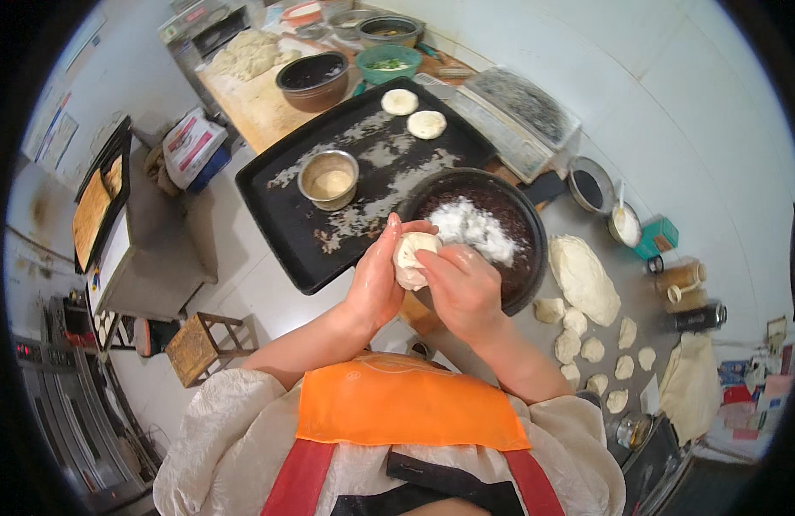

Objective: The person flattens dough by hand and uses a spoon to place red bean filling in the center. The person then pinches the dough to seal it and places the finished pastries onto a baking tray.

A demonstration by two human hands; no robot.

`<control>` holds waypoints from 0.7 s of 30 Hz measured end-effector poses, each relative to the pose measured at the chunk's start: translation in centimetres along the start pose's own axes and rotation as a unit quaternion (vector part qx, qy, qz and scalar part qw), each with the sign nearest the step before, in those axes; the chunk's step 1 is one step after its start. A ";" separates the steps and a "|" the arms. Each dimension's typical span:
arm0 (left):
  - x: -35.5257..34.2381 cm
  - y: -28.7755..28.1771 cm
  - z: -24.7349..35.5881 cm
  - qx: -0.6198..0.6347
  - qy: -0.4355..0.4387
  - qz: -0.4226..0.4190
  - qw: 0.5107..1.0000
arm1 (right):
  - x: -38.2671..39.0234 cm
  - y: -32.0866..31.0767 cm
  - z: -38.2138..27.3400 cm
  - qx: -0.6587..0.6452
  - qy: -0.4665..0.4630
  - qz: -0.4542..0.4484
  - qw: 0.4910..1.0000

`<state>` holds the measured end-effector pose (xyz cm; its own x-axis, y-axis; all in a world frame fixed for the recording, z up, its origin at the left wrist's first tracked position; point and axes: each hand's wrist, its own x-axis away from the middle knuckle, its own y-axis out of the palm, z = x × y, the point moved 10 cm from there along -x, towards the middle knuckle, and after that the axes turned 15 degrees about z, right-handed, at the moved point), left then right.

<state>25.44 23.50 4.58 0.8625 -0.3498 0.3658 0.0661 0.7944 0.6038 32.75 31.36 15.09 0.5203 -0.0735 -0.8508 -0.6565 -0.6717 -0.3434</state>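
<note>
My left hand [376, 279] cups a pale ball of dough [412, 249], fingers curled round it. My right hand [462, 288] pinches the folds on the dough's top with thumb and fingers. Beneath and beyond my hands sits a round dark pan [524, 249] holding a dark brown mixture with a mound of white powder [475, 228]. To the upper left, a black baking tray [273, 219] bears two flat dough rounds [426, 124] and a small metal cup [328, 179] with pale contents.
Dough pieces [586, 279] lie on the right metal worktop, near bowls [592, 185] and containers [679, 275]. Behind the tray stand a wooden board [242, 93] with dough and bowls, and a scale [518, 107]. A wooden stool [191, 348] and steel cabinet [156, 262] are at left.
</note>
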 end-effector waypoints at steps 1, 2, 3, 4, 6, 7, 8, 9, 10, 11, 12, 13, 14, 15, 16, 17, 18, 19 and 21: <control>-0.3 -0.6 0.7 0.004 0.006 -0.006 1.000 | -0.5 0.7 -0.3 -0.014 -0.012 -0.010 1.000; -0.7 -1.7 1.1 0.017 -0.005 0.004 1.000 | -0.9 1.7 0.9 -0.001 0.072 -0.052 0.996; -1.1 -2.7 1.7 0.032 -0.013 0.015 0.999 | -1.8 2.5 1.4 0.012 0.152 -0.095 0.984; -1.6 -3.5 2.2 0.045 -0.023 0.021 0.999 | -2.1 3.4 2.2 0.030 0.232 -0.133 0.963; -2.9 -5.0 3.0 0.061 -0.066 0.006 0.996 | -5.0 4.4 0.5 0.070 0.128 -0.095 0.985; -3.6 -5.9 3.4 0.073 -0.093 -0.013 0.993 | -6.0 5.3 -0.5 0.091 0.076 -0.074 0.990; -4.1 -6.6 3.9 0.085 -0.119 -0.032 0.989 | -6.0 7.7 -1.4 0.091 0.046 -0.114 0.988; -3.5 -6.3 5.1 0.091 -0.156 -0.031 0.983 | -5.7 10.3 -2.1 0.096 0.020 -0.154 0.983; -3.7 -6.6 6.3 0.107 -0.162 -0.078 0.978 | -4.7 13.0 -1.8 0.085 0.027 -0.185 0.979; -3.9 -7.1 7.1 0.085 -0.169 -0.130 0.973 | -3.7 15.6 -1.4 0.074 0.035 -0.217 0.973; -4.1 -7.8 8.1 0.063 -0.174 -0.181 0.966 | -3.1 17.5 0.4 0.014 0.105 -0.194 0.975; -5.1 -10.2 9.3 -0.028 -0.151 -0.149 0.977 | -2.5 19.1 2.5 -0.045 0.174 -0.170 0.969; -6.2 -13.2 10.8 -0.117 -0.126 -0.113 0.979 | -2.1 20.6 4.2 -0.105 0.242 -0.147 0.953; -8.0 -16.7 12.6 -0.190 -0.062 -0.043 0.979 | -0.6 22.5 7.1 -0.164 0.419 -0.124 0.884; -9.2 -19.3 15.0 -0.213 -0.018 0.024 0.977 | 1.5 24.7 9.2 -0.219 0.579 -0.093 0.780; -10.2 -22.1 16.6 -0.191 0.001 0.054 0.980 | -0.1 25.5 10.3 -0.120 0.463 -0.083 0.874; -10.8 -24.1 17.6 -0.155 -0.014 0.073 0.985 | -1.2 27.2 10.6 -0.052 0.398 -0.107 0.910; -11.4 -26.0 18.2 -0.147 -0.024 0.085 0.985 | -2.2 28.9 10.7 0.018 0.331 -0.128 0.935; -12.2 -28.2 18.5 -0.134 -0.043 0.097 0.985 | -2.3 32.6 11.0 0.105 0.238 -0.191 0.947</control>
<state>3.79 -3.81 -3.81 0.8269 -0.2095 0.5219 0.0432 0.9489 0.3125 4.14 17.79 1.50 0.8956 -0.2126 -0.3909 -0.4396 -0.5588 -0.7032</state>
